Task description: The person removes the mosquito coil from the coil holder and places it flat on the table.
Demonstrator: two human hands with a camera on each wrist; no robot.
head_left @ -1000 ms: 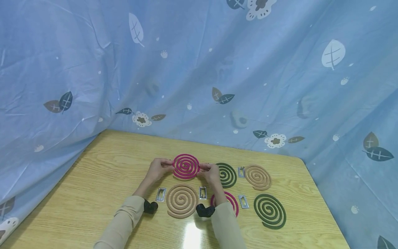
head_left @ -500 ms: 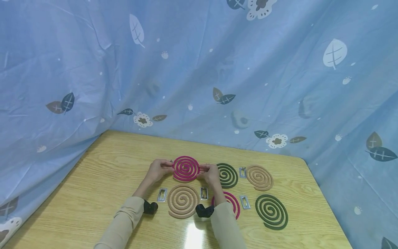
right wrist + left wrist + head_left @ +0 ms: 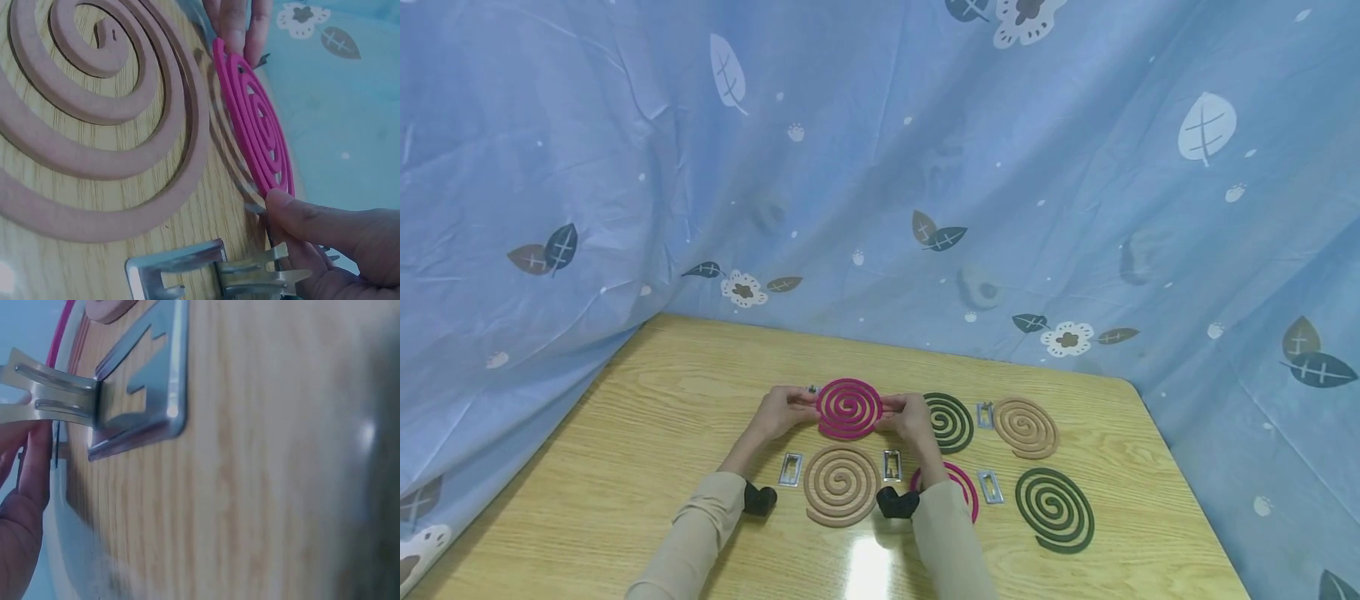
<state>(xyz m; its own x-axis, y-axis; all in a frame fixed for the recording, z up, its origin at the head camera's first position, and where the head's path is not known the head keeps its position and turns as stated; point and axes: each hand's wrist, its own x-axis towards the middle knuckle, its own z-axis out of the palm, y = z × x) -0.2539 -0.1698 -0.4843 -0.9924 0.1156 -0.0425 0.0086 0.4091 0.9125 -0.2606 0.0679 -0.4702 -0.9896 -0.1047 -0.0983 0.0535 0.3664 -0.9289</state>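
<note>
A magenta mosquito coil [image 3: 848,408] is held between my two hands at the back middle of the table. My left hand [image 3: 781,410] pinches its left rim and my right hand [image 3: 912,419] its right rim, with the thumb in front in the right wrist view [image 3: 312,219]. There the coil [image 3: 240,112] stands tilted, raised off the wood, with its shadow below. A tan mosquito coil [image 3: 842,485] lies flat just nearer, between two metal coil stands, a left one [image 3: 791,470] and a right one [image 3: 892,466]. Raised tabs show on the left stand [image 3: 169,375] up close.
Right of my hands lie a dark green coil [image 3: 951,422], a tan coil [image 3: 1027,427] and another green coil [image 3: 1056,510]. My right forearm partly covers a second magenta coil [image 3: 972,500]. More stands [image 3: 991,487] lie among them. A blue curtain [image 3: 850,208] hangs behind the table.
The magenta coil, held by both hands, has come slightly down and nearer in the head view. Both hands keep their pinch. The other coils and the stands lie as before.
</note>
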